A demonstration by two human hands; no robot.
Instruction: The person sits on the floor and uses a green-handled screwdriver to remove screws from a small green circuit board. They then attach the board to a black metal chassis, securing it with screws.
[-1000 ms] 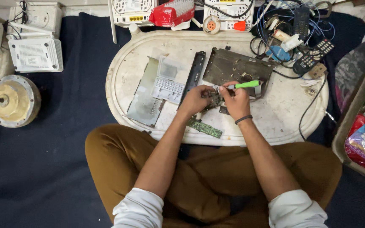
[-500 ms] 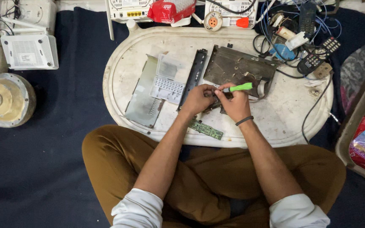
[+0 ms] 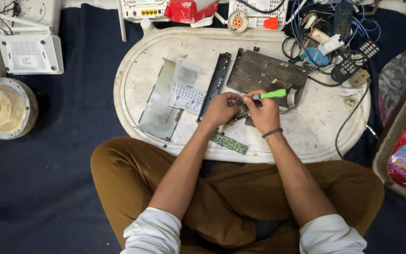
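Observation:
I sit cross-legged at a white oval table (image 3: 306, 136). My right hand (image 3: 265, 112) grips a green-handled screwdriver (image 3: 272, 94), its tip pointing left towards my left hand (image 3: 222, 108). The left hand is closed on a small dark part (image 3: 239, 113) at the near edge of a dark metal chassis (image 3: 266, 73). What exactly lies between the fingers is hidden. A black strip panel (image 3: 216, 83) lies just left of the hands, and a small green circuit board (image 3: 229, 142) rests at the table's near edge.
A grey metal cover (image 3: 156, 106) and a clear plastic keypad piece (image 3: 186, 89) lie on the table's left. Remotes and tangled cables (image 3: 339, 42) crowd the far right. White router boxes (image 3: 31, 52) and a round motor (image 3: 3, 108) sit on the dark floor cloth at left.
Both hands stay together at the chassis edge. The screwdriver handle has tilted only slightly. The camera view has shifted a little.

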